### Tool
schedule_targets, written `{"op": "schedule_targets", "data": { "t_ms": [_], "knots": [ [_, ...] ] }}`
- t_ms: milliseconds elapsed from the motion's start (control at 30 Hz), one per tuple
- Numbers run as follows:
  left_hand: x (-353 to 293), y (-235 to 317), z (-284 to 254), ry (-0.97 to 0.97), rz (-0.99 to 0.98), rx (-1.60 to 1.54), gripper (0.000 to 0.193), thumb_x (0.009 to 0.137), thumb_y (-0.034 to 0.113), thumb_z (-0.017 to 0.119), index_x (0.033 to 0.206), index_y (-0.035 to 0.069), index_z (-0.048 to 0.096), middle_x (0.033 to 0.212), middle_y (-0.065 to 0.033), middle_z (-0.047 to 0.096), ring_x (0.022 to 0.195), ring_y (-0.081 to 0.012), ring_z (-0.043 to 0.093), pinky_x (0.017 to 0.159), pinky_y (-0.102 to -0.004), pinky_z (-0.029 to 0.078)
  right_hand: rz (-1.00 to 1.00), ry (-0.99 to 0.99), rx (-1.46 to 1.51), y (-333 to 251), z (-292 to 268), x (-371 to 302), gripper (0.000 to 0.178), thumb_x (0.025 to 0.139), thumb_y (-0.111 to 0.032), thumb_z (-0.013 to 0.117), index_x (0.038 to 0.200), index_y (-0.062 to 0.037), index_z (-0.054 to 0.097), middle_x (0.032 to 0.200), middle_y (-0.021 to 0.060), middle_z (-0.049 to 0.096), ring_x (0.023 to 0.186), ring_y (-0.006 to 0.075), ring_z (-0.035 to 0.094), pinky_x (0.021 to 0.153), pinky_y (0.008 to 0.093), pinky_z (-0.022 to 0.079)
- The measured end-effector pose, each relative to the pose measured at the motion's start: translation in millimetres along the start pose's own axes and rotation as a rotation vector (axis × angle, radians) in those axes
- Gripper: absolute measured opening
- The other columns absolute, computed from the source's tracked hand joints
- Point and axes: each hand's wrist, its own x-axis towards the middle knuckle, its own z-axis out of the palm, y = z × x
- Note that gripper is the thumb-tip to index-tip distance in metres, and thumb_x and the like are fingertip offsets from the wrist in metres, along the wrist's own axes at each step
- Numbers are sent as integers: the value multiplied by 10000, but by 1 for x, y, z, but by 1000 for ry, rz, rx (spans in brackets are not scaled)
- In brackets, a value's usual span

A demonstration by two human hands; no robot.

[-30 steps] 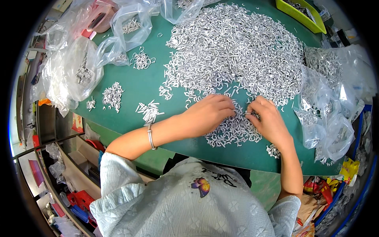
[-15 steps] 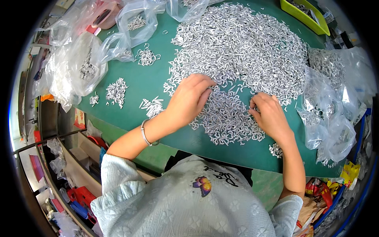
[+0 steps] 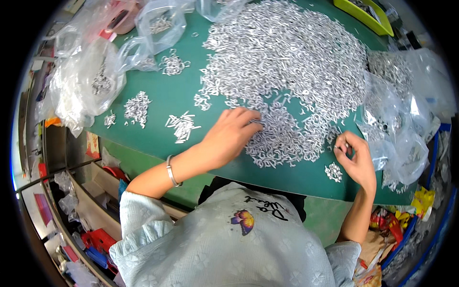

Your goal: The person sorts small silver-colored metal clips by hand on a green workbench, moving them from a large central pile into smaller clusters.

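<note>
A low mound of small silvery hook-shaped metal pieces [image 3: 282,138] lies in front of me, joined at its far side to a much larger heap [image 3: 287,52] of similar pieces. At the mound's left edge rests my left hand [image 3: 232,136], its thumb and forefinger apart against the pieces. Off the mound's right side, my right hand [image 3: 355,160] has thumb and forefinger pinched together. Whatever is between those fingertips is too small to name. Just below and left of that hand sits a little cluster of shiny rounded pieces [image 3: 333,172].
Small piles of straight pins [image 3: 182,127], hooks [image 3: 137,109] and rings [image 3: 173,63] lie to the left on the green table [image 3: 158,138]. Clear plastic bags [image 3: 86,91] crowd the left side; more bags [image 3: 406,138] stand at right. A yellow-green tray [image 3: 368,16] is at far right.
My right hand has moved right, off the mound and over beside the cluster of rounded pieces, its fingers pinched. My left hand has shifted slightly nearer to me. The view has shifted a little.
</note>
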Motion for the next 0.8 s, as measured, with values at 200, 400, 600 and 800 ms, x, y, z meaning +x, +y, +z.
{"op": "schedule_targets", "data": {
  "t_ms": [200,400,600,800],
  "knots": [
    [2,1,1,143,-148,-18,303,838,16,675,1131,48,607,1149,-113,577,1058,-305,553,888,-394,439,210,-50,-347,20,0,-48,150,798,39,622,927,12,552,797,123,514,696,277,514,665,379,429],
    [3,0,-1,175,-155,-22,330,837,16,670,1159,35,601,1164,-119,575,1085,-325,550,952,-406,426,90,-59,-151,12,-21,-64,222,829,116,551,1032,30,579,1016,162,573,801,290,575,760,342,469],
    [33,-12,-8,203,-17,53,346,827,18,673,1166,56,620,1177,-130,581,1061,-331,562,903,-423,456,-80,148,-272,-14,-2,-26,185,847,70,588,1026,38,621,962,195,616,858,377,610,774,367,489],
    [14,6,11,64,-67,11,312,809,32,685,1115,38,625,1156,-127,568,1067,-321,536,929,-418,441,-485,74,-295,-37,69,52,364,847,-62,668,1202,-47,588,1269,137,567,1200,331,522,984,436,426]
  ]
}}
